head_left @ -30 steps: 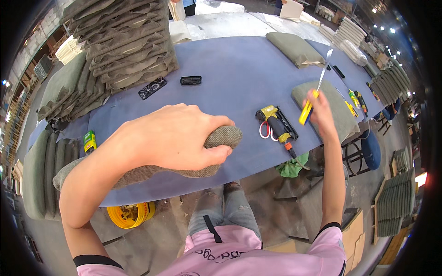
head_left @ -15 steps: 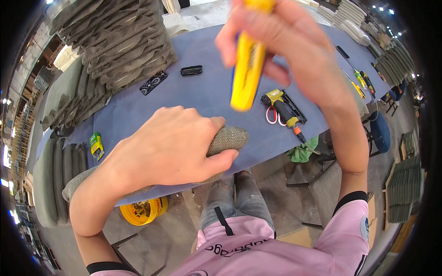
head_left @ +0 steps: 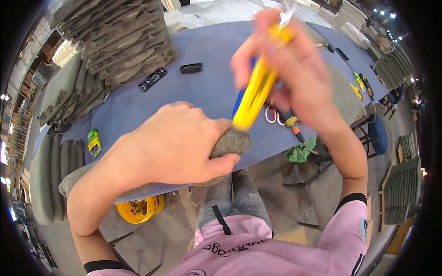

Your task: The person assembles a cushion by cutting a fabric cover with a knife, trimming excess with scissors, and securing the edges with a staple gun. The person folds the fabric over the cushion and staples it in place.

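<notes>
My left hand (head_left: 170, 145) is closed over the end of a grey-brown fabric-covered cushion (head_left: 232, 143), thumb on the near side and fingers over the top. The cushion runs left under my forearm along the table's near edge. Raised above the table, my right hand (head_left: 301, 80) is wrapped round a yellow and blue utility knife (head_left: 258, 96). Its yellow butt points down, close to the cushion's end, and what looks like a blade sticks up past my fingers. Motion blurs the hand and knife. Beyond them lie red-and-white-handled scissors (head_left: 271, 115) and a pneumatic stapler (head_left: 294, 125), largely hidden by my right hand.
Tall piles of grey-brown fabric pieces (head_left: 124, 41) stand at the back left of the blue-grey table (head_left: 207, 50). A black case (head_left: 191, 68), a patterned black piece (head_left: 152, 80) and a green-yellow packet (head_left: 94, 142) lie about. Below are a yellow bucket (head_left: 159, 204) and a green cloth (head_left: 301, 151).
My right hand has come down and slightly right with the knife, whose butt is now nearer the cushion's end and whose upper tip now shows. My left hand keeps its grip.
</notes>
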Demonstrator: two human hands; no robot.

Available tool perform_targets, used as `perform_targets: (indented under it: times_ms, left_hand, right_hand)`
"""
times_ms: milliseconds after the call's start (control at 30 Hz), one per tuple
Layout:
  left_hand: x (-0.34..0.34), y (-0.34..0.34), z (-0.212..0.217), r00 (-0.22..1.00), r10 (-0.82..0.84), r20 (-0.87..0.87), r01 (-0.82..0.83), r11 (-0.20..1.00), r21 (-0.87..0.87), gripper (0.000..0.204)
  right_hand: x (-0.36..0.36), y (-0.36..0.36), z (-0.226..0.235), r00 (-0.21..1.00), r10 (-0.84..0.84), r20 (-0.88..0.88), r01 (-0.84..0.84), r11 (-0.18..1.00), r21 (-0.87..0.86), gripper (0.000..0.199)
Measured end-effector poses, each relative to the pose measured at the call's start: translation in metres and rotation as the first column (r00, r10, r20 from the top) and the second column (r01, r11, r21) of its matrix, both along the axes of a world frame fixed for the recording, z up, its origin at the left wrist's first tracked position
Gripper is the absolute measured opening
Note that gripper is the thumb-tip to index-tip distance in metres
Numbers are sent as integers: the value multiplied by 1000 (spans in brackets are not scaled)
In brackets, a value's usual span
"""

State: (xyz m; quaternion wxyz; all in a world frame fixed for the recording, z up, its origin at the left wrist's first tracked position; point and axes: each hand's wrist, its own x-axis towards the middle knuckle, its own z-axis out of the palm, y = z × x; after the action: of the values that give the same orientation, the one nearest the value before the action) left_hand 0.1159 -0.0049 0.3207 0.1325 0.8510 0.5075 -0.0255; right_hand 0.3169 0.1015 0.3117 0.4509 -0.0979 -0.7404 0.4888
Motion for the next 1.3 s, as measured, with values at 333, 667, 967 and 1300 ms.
perform_targets:
  times_ms: [333, 667, 967, 1300]
  left_hand:
    - [-1, -3, -4, 999, 4, 53, -6, 999, 38, 58]
    - [0, 3, -4, 998, -15, 61, 18, 999, -46, 64]
    - [11, 5, 8, 1000, 17, 21, -14, 991, -131, 64]
    - [9, 7, 8, 999, -29, -38, 27, 998, -61, 65]
  right_hand:
    - [31, -7, -35, 907, -237, -348, 161, 959, -234, 22]
    - [58, -27, -51, 762, -389, -517, 338, 921, -195, 33]
    - [64, -51, -48, 720, -303, -624, 420, 906, 45, 24]
    - [55, -78, -62, 752, -348, -561, 418, 909, -4, 29]
